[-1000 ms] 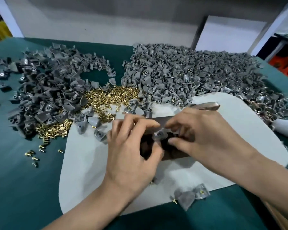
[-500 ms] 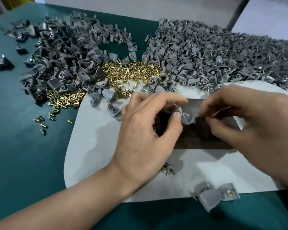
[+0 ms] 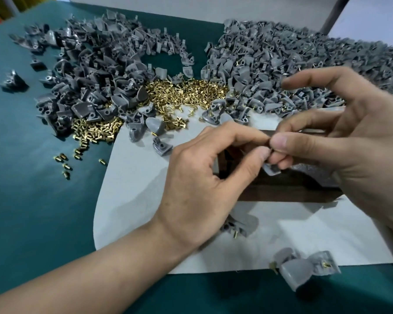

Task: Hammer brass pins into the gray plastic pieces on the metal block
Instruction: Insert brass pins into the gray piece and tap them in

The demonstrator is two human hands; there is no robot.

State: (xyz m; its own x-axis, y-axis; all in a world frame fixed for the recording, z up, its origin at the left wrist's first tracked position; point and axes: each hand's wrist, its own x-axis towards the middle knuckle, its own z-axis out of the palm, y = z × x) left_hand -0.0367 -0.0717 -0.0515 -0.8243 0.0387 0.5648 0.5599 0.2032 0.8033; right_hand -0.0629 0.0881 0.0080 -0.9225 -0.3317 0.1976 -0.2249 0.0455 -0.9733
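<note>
A dark metal block [image 3: 286, 189] lies on a pale mat [image 3: 145, 189], mostly hidden behind both hands. My right hand [image 3: 340, 141] pinches a gray plastic piece [image 3: 271, 169] just above the block's top. My left hand [image 3: 204, 177] meets it fingertip to fingertip, thumb and forefinger closed at the piece; whatever they pinch is too small to see. Loose brass pins [image 3: 186, 91] lie heaped beyond the mat. Piles of gray plastic pieces spread at the back left [image 3: 95, 71] and back right [image 3: 281, 62].
Several finished gray pieces with pins [image 3: 302, 267] lie at the mat's near edge, and another one [image 3: 238, 225] sits under my left wrist. A few stray pins [image 3: 66, 164] dot the green table [image 3: 32, 211] on the left. A white board leans at the back right.
The view has come closer and tilted down. Both hands have drawn together above the block, and the gray piece now sits lower, between the fingertips of the two hands.
</note>
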